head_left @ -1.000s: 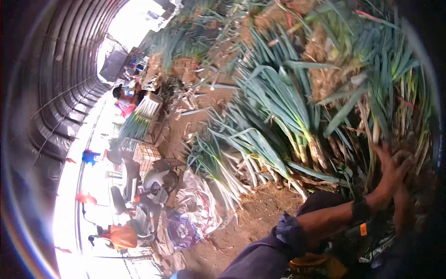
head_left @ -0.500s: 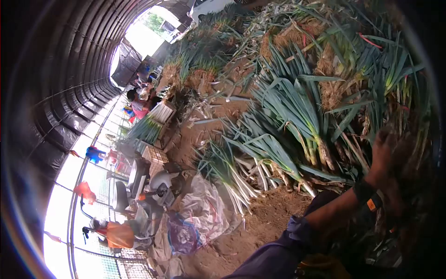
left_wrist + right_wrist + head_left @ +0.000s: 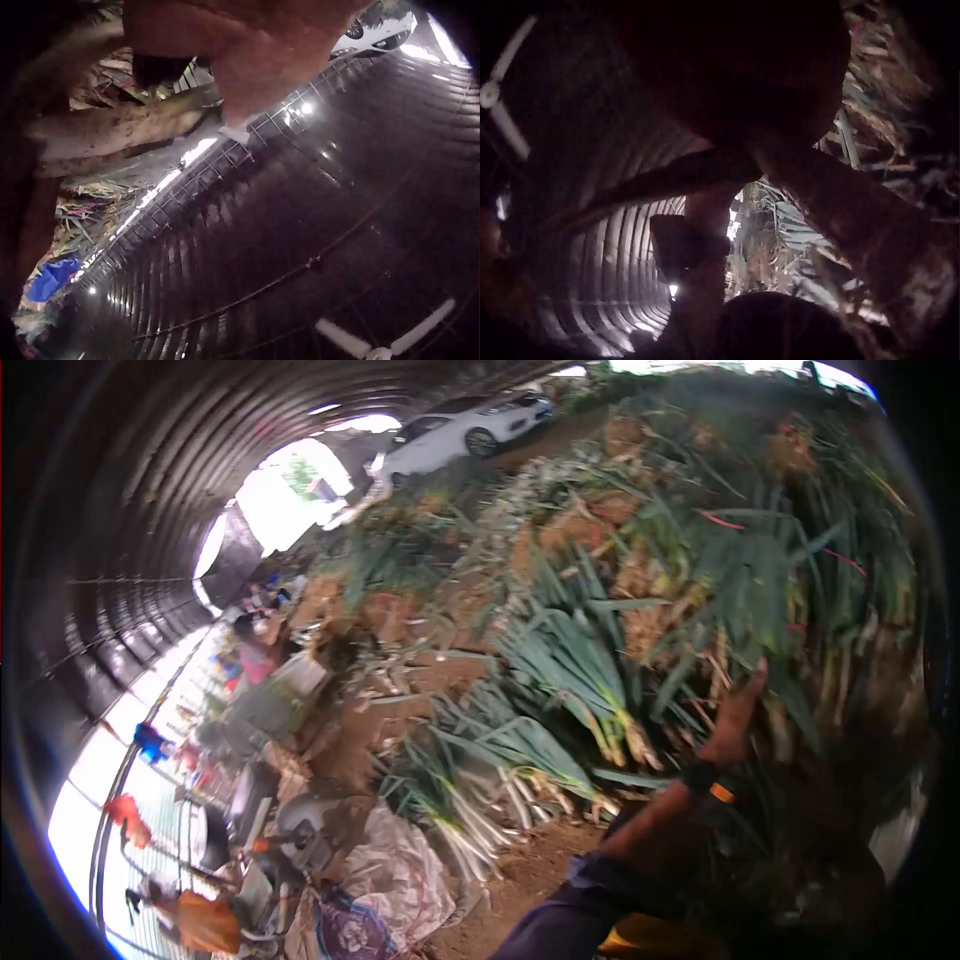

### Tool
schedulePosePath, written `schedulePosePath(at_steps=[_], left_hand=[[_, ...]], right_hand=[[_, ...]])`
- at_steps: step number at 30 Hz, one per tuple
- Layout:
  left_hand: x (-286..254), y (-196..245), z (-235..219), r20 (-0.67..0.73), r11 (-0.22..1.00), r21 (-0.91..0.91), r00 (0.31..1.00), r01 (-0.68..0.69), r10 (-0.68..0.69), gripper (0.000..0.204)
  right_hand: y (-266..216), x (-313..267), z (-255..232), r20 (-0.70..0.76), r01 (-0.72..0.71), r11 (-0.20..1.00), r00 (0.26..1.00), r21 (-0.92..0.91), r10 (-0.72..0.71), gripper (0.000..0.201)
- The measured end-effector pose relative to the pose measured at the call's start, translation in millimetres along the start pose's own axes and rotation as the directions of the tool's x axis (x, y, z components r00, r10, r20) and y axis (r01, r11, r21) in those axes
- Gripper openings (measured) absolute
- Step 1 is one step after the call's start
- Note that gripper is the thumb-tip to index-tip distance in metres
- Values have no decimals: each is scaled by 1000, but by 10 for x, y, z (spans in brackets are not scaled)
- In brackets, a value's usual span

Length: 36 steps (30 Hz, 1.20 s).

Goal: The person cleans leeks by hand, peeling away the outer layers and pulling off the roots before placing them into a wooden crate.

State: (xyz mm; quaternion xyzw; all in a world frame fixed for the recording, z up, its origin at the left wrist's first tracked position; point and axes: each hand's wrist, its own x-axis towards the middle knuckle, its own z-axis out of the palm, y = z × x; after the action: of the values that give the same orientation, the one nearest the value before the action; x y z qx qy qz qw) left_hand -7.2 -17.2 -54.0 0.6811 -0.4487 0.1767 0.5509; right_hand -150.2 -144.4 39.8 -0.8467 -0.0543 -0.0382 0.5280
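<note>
Leeks with green leaves and pale stems lie heaped at the right of the head view. My left hand, above a dark wristband, is among their stalks. In the left wrist view my left hand is curled at brownish stalks; its fingertips are partly hidden. Very dark in the right wrist view, my right hand grips stalks that stick out below it on both sides. Shadow hides most of that hand in the head view.
More leeks lie in bunches on the soil. Crumpled plastic sacks and a scooter stand at the lower left. A person is farther back, and a white car is beyond.
The head view has turned, bringing the white car fully into sight. Leeks and my left hand now appear farther left in it, and the right hand has become lost in shadow.
</note>
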Motion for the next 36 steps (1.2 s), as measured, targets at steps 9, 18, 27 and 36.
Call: schedulePosePath(at_steps=[9, 18, 27, 36], left_hand=[[191, 251, -106, 261, 253, -787, 675, 563, -691, 52], [412, 174, -267, 232, 157, -878, 691, 452, -685, 48], [377, 197, -396, 22, 580, -589, 729, 562, -684, 42], [360, 379, -607, -36, 410, -819, 679, 400, -734, 40]], right_hand=[[634, 132, 6, 4, 224, 974, 975, 30, -224, 40], [548, 614, 90, -238, 257, 926, 952, 277, -193, 36], [1088, -169, 41, -93, 141, 828, 970, -542, -226, 21], [2561, -1084, 181, 234, -98, 816, 933, -569, 275, 31]])
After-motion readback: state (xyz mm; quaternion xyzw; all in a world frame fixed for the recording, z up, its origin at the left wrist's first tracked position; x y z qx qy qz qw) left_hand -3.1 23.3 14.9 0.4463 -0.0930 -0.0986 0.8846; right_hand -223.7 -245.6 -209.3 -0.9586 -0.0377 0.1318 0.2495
